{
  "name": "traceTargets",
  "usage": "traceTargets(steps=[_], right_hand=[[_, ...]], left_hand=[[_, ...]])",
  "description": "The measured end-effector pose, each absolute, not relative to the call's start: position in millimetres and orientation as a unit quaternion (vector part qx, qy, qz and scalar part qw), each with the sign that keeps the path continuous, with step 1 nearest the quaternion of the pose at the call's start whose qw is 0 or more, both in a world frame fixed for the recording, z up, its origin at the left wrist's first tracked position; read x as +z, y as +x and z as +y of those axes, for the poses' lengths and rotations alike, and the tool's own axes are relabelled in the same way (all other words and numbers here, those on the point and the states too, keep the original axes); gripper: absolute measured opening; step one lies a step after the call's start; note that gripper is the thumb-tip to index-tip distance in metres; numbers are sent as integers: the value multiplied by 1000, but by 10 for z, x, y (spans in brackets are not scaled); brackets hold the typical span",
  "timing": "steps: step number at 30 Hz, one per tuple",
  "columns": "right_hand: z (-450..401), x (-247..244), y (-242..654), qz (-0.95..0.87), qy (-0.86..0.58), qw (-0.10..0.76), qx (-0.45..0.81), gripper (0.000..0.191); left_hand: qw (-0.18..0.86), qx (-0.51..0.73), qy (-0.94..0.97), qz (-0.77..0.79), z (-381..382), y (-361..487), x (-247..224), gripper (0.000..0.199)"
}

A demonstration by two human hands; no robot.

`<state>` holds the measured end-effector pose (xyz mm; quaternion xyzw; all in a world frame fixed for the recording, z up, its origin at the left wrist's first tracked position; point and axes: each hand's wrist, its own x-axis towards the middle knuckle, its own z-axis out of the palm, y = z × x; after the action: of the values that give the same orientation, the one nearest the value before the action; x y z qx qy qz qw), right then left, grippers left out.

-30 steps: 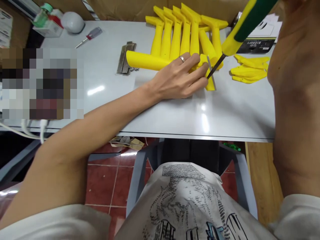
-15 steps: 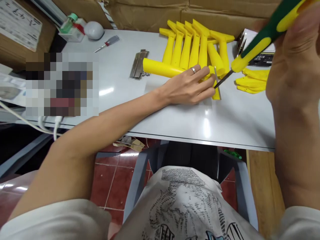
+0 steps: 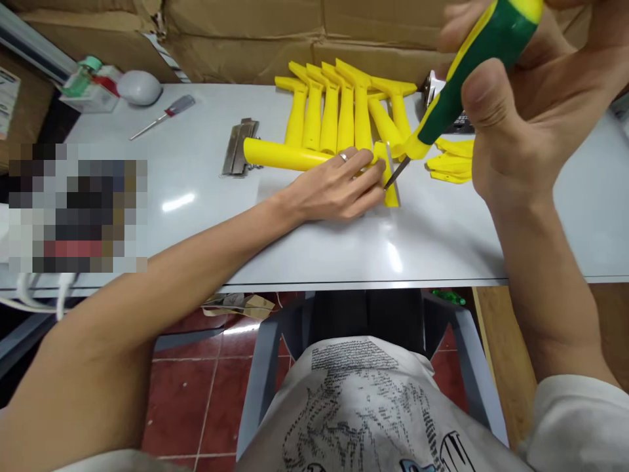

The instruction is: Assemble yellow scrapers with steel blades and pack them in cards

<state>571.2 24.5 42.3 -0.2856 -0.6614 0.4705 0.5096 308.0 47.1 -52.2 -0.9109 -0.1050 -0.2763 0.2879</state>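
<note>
My left hand [image 3: 339, 187], with a ring on one finger, is closed over a yellow plastic scraper [image 3: 282, 155] lying on its side on the white table. Its tube-like handle points left, and a thin metal blade [image 3: 394, 176] runs along its wide head at the right. In my right hand [image 3: 525, 141] is a green and yellow screwdriver [image 3: 459, 88], gripped by its thick handle between thumb and fingers. The shaft slants down to the left, its tip at the scraper head beside my left fingertips. My fingers hide whatever the tip touches.
Several yellow scraper handles [image 3: 346, 111] lie in a row behind my left hand. Metal blades [image 3: 239, 147] are stacked at left, with small screws beside them. Flat yellow pieces [image 3: 449, 164] lie at right. A second screwdriver [image 3: 164, 117] rests farther left. Cardboard [image 3: 236, 33] stands along the back.
The view has shifted, so the table things appear farther left and slightly lower. My right hand has turned on the screwdriver handle, and its thumb now shows. My left hand still holds the scraper.
</note>
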Motion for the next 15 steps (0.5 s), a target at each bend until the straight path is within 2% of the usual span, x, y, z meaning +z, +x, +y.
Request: traceTargets(steps=[3,4,7,8,13,15], right_hand=[[187,439,5773,-685,-278,513,436,80],[196,448,5781,-700,-265,526,405,73],[236,458,5745,-743,-178,589,266,37],[240,456,5716,-748,-148,606,228,32],[264,439,5627,-731,-52,660,164,44],[325,442,5671,-705,-53,671,221,37]], left_hand=[[242,-278,-921,-126,485,3071,-567,30],[222,-281,-924,-131,491,3070,-583,31],[195,-281,-930,-133,487,3067,-592,31],[198,-282,-930,-131,478,3067,-581,30],[276,-269,-914,-125,433,3117,-523,30],[287,-266,-911,-134,444,3146,-532,32]])
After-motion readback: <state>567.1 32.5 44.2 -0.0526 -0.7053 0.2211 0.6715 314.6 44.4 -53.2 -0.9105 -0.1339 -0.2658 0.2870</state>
